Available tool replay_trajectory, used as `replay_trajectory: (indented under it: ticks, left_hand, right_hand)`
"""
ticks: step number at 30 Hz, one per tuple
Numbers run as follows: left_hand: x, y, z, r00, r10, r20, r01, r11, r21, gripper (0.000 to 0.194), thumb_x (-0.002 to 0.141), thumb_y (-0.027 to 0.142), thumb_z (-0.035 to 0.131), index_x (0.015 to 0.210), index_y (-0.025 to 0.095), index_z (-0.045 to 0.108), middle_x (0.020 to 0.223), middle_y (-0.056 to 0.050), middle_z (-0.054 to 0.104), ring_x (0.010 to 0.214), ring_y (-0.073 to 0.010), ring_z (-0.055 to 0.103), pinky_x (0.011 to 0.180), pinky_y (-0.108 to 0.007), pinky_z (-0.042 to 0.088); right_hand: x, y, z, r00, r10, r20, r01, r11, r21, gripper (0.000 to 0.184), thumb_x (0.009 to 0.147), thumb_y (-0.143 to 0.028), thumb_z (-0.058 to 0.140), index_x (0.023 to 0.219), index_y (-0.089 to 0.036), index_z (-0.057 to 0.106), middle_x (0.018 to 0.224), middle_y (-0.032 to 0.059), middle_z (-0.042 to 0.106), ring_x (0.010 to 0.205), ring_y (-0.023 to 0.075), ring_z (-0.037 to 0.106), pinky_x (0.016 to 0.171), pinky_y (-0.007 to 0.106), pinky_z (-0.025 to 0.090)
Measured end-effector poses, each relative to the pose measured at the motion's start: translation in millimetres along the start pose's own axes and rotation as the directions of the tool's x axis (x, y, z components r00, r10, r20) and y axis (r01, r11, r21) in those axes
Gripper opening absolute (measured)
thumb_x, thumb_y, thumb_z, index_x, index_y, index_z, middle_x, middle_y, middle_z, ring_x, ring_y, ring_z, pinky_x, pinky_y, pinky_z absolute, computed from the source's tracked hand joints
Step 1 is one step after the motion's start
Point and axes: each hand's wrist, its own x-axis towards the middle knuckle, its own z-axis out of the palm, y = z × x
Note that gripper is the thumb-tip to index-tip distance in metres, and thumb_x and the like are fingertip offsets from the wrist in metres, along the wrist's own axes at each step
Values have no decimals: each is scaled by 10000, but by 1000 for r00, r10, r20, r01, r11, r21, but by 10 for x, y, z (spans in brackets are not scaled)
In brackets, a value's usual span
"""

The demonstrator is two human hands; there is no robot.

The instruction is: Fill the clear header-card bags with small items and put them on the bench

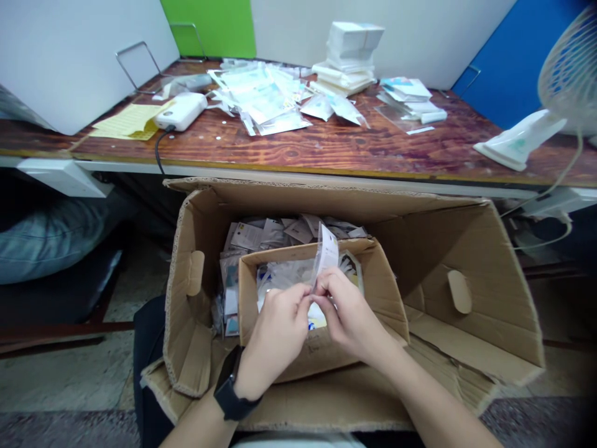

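Observation:
Over a small cardboard box (321, 358), my left hand (282, 320) and my right hand (347, 311) meet fingertip to fingertip. Both pinch the lower end of a small clear packet (328, 249) with a white printed card in it, which stands upright above the fingers. The small box holds clear plastic pieces (286, 274) and some blue and yellow bits, partly hidden by my hands. It sits inside a large open cardboard carton (448, 339). Similar carded packets (247, 236) lie heaped in the carton behind and left of the small box.
On the wooden desk (326, 146) lie a pile of clear bags (265, 93), stacked white cards (354, 46), more packets (410, 96), a white corded device (181, 111) and yellow paper (125, 121). A white fan (522, 137) stands at right. The carton's flaps rise around my hands.

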Motion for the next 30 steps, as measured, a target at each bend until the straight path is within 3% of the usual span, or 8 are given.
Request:
replay_trajectory:
  ticks: [8,11,14,15,18,20,25,30]
  left_hand:
    - [54,-85,-113,980,-180,-87,132,909,-396,179,791,263,533,731,155,662,656,-22,667,633,-169,610,596,-244,455]
    - [52,-138,-221,933,-318,-168,154,775,-613,170,748,279,604,788,131,678,784,-52,712,726,-195,655,695,-276,516]
    - [40,-194,-301,890,-368,-268,91,720,-688,223,735,313,631,856,130,676,871,-58,714,786,-204,663,751,-297,531]
    - [37,-212,-313,884,-370,-286,71,711,-700,234,736,320,634,870,133,673,887,-56,713,802,-205,662,761,-299,534]
    - [37,-244,-315,881,-368,-296,33,673,-739,220,729,313,650,859,136,669,865,-43,713,790,-194,664,769,-292,539]
    - [43,-239,-306,888,-367,-276,19,629,-777,200,720,298,662,835,134,669,838,-36,714,770,-184,664,763,-284,542]
    - [51,-162,-291,917,-355,-182,45,545,-838,192,721,279,661,826,119,678,864,-63,714,787,-189,663,742,-277,548]
    - [65,-122,-264,939,-321,-122,48,474,-879,155,735,245,651,813,113,671,879,-65,711,777,-176,663,713,-253,552]
  right_hand:
    - [32,87,-100,932,197,-305,-108,953,283,106,850,-221,440,746,-205,428,789,31,480,728,164,478,656,302,400]
    - [34,426,-360,777,448,-442,-214,849,483,145,828,-298,491,727,-206,442,700,-1,511,622,133,507,613,274,421]
    - [17,747,-576,519,556,-649,-301,829,471,150,776,-310,545,747,-211,436,632,-17,537,576,144,553,610,295,449]
    - [13,802,-600,519,538,-664,-365,842,397,135,778,-306,541,759,-210,448,650,-1,565,598,162,576,620,314,458]
    - [16,791,-510,809,440,-390,-464,885,38,106,776,-299,541,739,-200,533,742,72,638,708,235,616,674,383,461]
    - [29,701,-384,913,394,-107,-404,910,-93,111,753,-297,575,707,-197,592,768,91,665,761,274,626,714,410,457]
    - [71,484,-291,919,389,-65,-369,906,208,217,838,-370,483,832,-188,600,893,85,670,839,246,636,773,395,484]
    - [91,250,-355,934,346,-87,-187,682,707,174,766,-339,620,784,-202,514,1062,60,601,806,172,640,763,363,521]
